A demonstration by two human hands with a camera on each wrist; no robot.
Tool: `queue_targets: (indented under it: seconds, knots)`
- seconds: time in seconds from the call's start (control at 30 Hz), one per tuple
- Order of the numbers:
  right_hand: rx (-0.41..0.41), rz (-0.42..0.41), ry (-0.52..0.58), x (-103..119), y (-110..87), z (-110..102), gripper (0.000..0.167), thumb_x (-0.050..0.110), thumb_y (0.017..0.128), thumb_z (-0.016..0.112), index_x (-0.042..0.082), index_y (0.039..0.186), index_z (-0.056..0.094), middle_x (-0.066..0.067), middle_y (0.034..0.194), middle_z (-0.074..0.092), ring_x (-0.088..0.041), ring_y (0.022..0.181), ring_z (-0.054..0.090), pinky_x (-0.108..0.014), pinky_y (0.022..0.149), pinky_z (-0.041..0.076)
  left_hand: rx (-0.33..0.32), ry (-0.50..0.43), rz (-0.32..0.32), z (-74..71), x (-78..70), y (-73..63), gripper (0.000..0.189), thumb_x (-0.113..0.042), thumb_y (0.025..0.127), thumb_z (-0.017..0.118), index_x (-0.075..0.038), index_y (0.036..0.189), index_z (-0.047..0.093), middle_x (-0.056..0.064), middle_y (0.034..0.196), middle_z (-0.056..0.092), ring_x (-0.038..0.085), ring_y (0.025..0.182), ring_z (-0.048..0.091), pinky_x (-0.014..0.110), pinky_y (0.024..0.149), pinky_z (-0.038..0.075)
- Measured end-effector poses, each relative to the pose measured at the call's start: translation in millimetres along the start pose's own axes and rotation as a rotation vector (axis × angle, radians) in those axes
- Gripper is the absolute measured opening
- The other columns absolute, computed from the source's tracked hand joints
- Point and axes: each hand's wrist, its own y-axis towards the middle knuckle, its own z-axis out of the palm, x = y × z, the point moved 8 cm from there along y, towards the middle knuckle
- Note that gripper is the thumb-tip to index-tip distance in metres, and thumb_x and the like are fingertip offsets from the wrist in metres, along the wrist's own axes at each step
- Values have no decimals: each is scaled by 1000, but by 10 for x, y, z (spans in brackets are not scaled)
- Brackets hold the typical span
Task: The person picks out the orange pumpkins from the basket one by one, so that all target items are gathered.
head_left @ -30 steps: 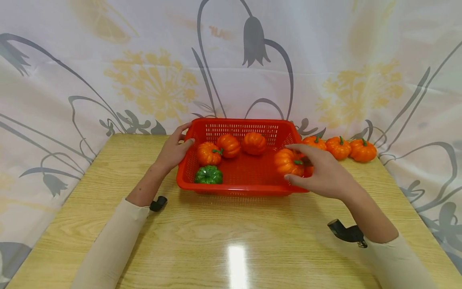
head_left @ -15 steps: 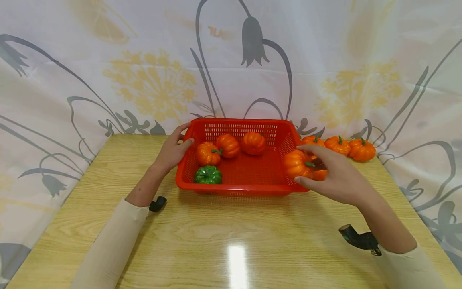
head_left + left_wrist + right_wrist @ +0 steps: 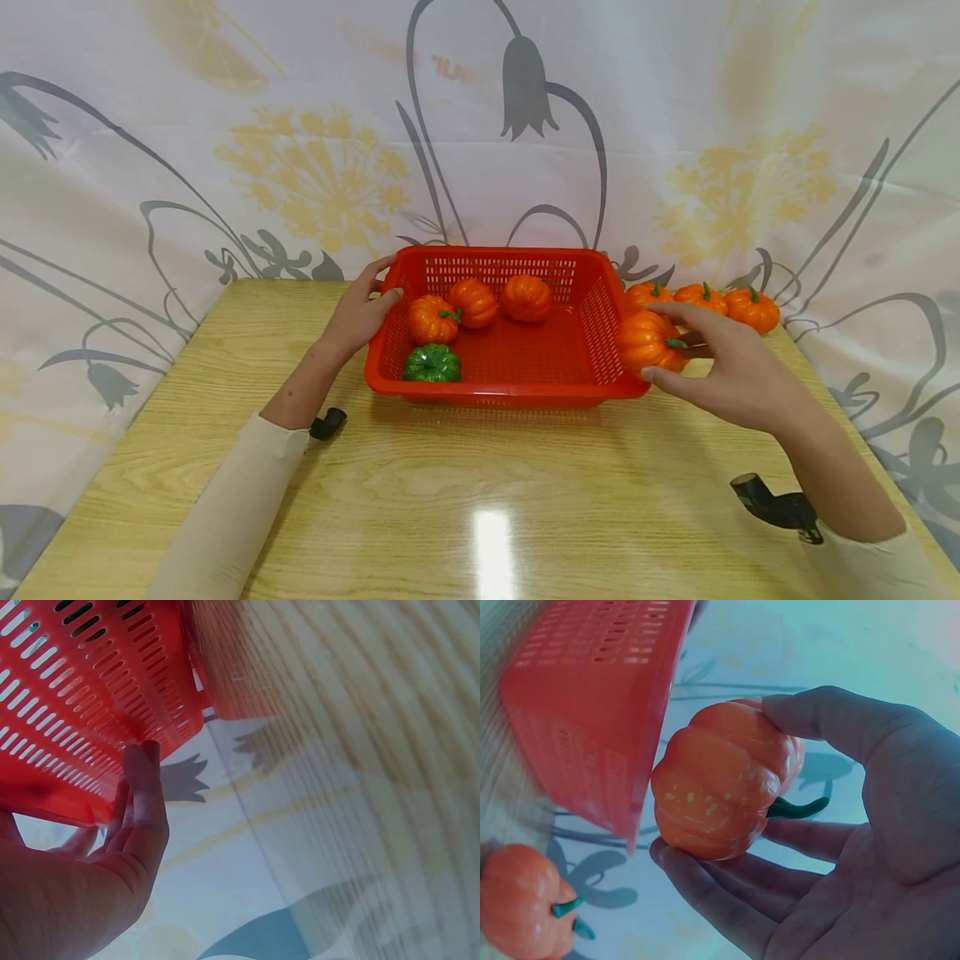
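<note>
My right hand [image 3: 738, 367] grips an orange toy pumpkin [image 3: 647, 343] with a green stem, held in the air at the right rim of a red plastic basket [image 3: 510, 390]. Up close in the right wrist view, thumb and fingers clasp the pumpkin [image 3: 718, 780] from opposite sides, just beside the basket wall. My left hand [image 3: 357, 312] grips the basket's left rim, its fingers lying along the outside of the slotted wall [image 3: 97, 712] in the left wrist view. Inside the basket sit a green pumpkin [image 3: 432, 363] and three orange pumpkins [image 3: 474, 302], grouped toward the left and back.
Several orange pumpkins [image 3: 752, 311] stand in a row on the wooden table [image 3: 420, 492], right of the basket near the back edge. A flower-patterned cloth [image 3: 465, 125] hangs behind the table. Black mounts [image 3: 776, 504] are strapped to both wrists.
My right hand has carried the pumpkin rightward, from inside the basket to its right rim. The left hand and the basket have stayed in place.
</note>
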Motion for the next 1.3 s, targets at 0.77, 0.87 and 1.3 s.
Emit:
queue_targets:
  seconds: [0.77,0.87,1.3]
  knots:
    - [38,174,-81,-619,-78,-194,81,35,92,84,-2,154,48,-32,138,60,-53,110,68,-40,90,59,4,-18,-6,-1,-1,-7,63,-24,111,52,-25,169,29,26,133,57,41,107,68,41,82,65]
    - [50,200,-95,-697,-76,-197,83,38,94,82,-3,156,45,-36,137,59,-56,112,66,-65,93,55,6,-20,-5,0,0,-8,63,-24,111,52,-25,169,30,26,132,57,41,107,68,41,82,65]
    - [66,250,-162,-1028,-57,-202,81,39,94,80,-5,152,46,-39,137,55,-54,110,60,-69,87,49,2,-17,-6,2,10,-5,63,-25,111,50,-23,170,28,27,134,57,42,107,69,45,84,65]
